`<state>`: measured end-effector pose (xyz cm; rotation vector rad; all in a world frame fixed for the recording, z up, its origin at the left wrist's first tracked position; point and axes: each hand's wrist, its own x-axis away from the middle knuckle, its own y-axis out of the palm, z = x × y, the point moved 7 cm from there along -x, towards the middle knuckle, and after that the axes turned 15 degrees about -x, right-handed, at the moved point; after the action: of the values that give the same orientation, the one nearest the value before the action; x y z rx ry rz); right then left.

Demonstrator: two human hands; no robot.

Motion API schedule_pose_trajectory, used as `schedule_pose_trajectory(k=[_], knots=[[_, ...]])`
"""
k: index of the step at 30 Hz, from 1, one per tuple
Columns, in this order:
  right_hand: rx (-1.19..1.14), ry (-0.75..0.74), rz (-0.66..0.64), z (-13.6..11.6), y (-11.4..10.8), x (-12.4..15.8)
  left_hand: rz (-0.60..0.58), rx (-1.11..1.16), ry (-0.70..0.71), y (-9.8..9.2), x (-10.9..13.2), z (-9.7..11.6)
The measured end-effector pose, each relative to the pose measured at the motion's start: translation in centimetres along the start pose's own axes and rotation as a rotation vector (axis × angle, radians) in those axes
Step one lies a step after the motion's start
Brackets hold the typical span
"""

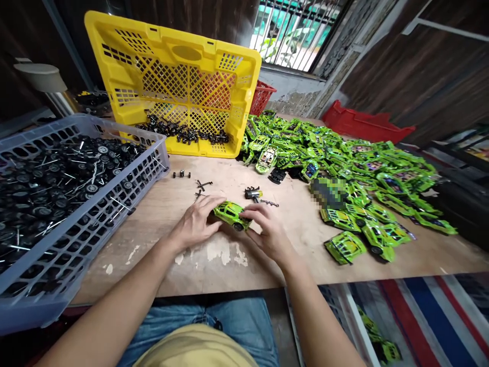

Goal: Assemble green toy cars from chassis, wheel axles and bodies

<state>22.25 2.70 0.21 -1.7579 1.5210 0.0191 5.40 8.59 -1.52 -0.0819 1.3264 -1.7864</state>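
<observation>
Between my two hands is a green toy car [229,212], its black wheel showing on the side toward me. My left hand [196,221] grips the car's left end with fingers over the top and thumb below. At the right end, my right hand [267,229] pinches the car near its wheel. Just beyond the hands lie a black-and-yellow screwdriver-like tool [252,193], partly hidden, and small black parts [204,185]. A black wheel-and-axle piece [182,174] rests farther left on the wooden table [153,214].
A bluish crate [130,196] of black wheels on metal axles stands at left. Behind it, a yellow crate [183,53] lies on its side with black parts inside. Green car bodies [324,148] are heaped at right, with several finished-looking cars [345,247] nearer. A red bin [367,124] sits behind.
</observation>
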Motion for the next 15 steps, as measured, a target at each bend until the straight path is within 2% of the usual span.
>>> schedule_pose_trajectory(k=[2, 4, 6, 7, 9, 12, 15], knots=[[0.106, 0.063, -0.073, 1.0, -0.2, 0.9, -0.088, -0.109, 0.044, 0.6, 0.4, -0.3], [0.263, 0.183, 0.010, 2.3, -1.7, 2.6, -0.138, -0.193, 0.064, 1.2, 0.7, -0.5], [0.451, 0.358, 0.117, 3.7, -3.3, 4.7, -0.145, -0.241, 0.078, 1.9, 0.9, -0.3], [0.535, 0.453, 0.126, 4.3, -3.7, 5.7, -0.135, -0.253, 0.083, 2.2, 0.8, -0.1], [0.661, 0.624, 0.057, 5.2, -3.5, 7.0, -0.096, -0.256, 0.087, 2.8, 0.7, 0.2], [0.728, 0.768, -0.050, 5.6, -3.1, 7.1, -0.068, -0.232, 0.078, 3.4, 0.4, 0.4], [0.614, 0.863, -0.031, 5.2, -4.1, 6.7, -0.070, -0.230, 0.083, 3.5, 0.2, 0.5]])
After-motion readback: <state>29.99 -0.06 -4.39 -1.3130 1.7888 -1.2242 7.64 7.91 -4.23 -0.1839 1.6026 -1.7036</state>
